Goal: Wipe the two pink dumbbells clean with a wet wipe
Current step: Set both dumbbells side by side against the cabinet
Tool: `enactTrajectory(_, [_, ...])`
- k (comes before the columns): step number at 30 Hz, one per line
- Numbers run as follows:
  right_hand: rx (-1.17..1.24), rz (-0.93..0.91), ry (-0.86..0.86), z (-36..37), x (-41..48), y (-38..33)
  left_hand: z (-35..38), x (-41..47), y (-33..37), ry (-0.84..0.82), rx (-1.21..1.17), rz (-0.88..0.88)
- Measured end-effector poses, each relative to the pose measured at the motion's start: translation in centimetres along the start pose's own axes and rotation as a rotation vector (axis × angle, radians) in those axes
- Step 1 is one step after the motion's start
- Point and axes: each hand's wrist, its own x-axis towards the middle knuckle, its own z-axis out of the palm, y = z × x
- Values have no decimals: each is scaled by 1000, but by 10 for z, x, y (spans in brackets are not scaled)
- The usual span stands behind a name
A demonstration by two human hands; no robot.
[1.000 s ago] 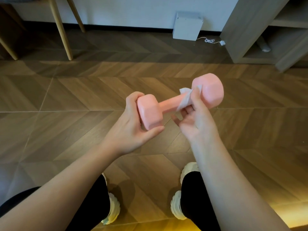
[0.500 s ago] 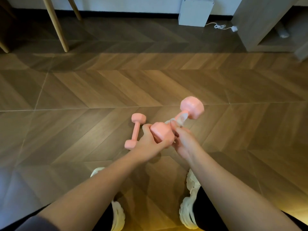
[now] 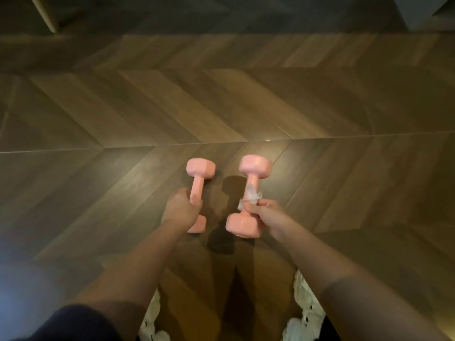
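Two pink dumbbells lie side by side on the wooden floor, their bars pointing away from me. My left hand [image 3: 181, 207] grips the bar of the left dumbbell [image 3: 200, 171]. My right hand [image 3: 264, 214] grips the bar of the right dumbbell [image 3: 254, 168] near its close end, with the white wet wipe [image 3: 251, 196] pinched against the bar. The right dumbbell's close head [image 3: 242, 225] is at floor level; whether it touches the floor I cannot tell.
Herringbone wooden floor [image 3: 320, 107] stretches all around. My white shoes [image 3: 305, 306] stand just below the hands. A wooden chair leg [image 3: 46, 16] is at the far upper left, and a cabinet corner [image 3: 423, 13] at the upper right.
I bent down and lowered the held dumbbell to the floor beside the other. My left hand left the first dumbbell's head and took the second one's bar. The right hand kept the wipe.
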Motion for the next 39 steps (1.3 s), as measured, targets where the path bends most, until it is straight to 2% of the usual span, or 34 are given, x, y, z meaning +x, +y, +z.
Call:
enactTrajectory(9, [-145,22,-8,6,48,20,28,54,-10,-52,84,-42])
enactTrajectory(17, [-189,-69,-13,15,57,26,32,59,-9,-45,81,-50])
enactTrajectory(22, [-182,-122,123,13,57,28,32,58,-10,-46,69,-44])
enactTrajectory(26, [-160,-241,257,1,54,26,32,56,-11,-42,68,-32])
enactTrajectory(29, [-64,-190,271,-8,51,26,31,55,-11,-62,60,-27])
enactTrajectory(34, [-115,-6,143,-14,45,18,22,56,-9,-152,-77,-51])
enactTrajectory(37, [5,63,-41,-4,49,9,12,58,-9,-225,-256,-104])
enactTrajectory(39, [83,96,-60,3,57,3,7,60,-10,-286,-340,-136])
